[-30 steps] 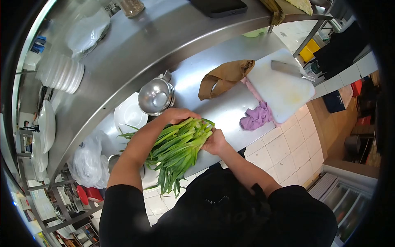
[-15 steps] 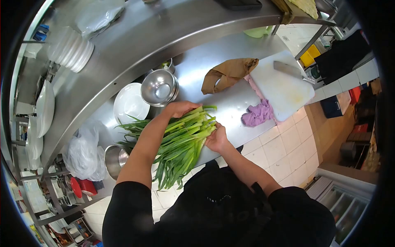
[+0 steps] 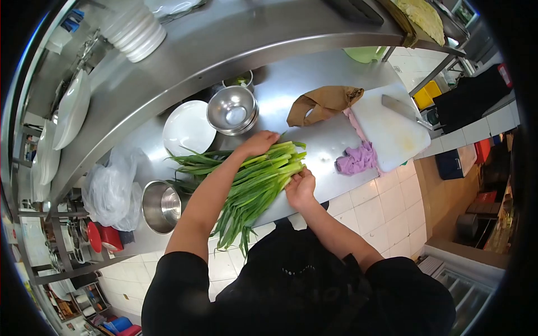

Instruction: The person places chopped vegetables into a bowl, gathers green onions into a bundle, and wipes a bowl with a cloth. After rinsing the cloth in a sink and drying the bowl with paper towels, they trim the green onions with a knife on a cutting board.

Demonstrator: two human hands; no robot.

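Note:
A thick bundle of green onions (image 3: 252, 185) lies across the steel counter (image 3: 314, 106), leaf tips hanging over its near edge. My left hand (image 3: 259, 143) rests on the far side of the pale stalk ends. My right hand (image 3: 301, 187) presses the near side of the same bundle, so both hands clasp it between them.
A white plate (image 3: 188, 129) and stacked steel bowls (image 3: 232, 110) sit behind the onions. To the right lie a brown cloth (image 3: 322, 103), a purple cloth (image 3: 356, 159) and a white cutting board (image 3: 389, 131) with a cleaver (image 3: 400, 106). A steel pot (image 3: 159, 206) and plastic bag (image 3: 109, 193) stand left.
The view has shifted, so the counter and shelf sit lower and further right in frame. Both hands stay clasped on the onion bundle, which has slid slightly right along the counter.

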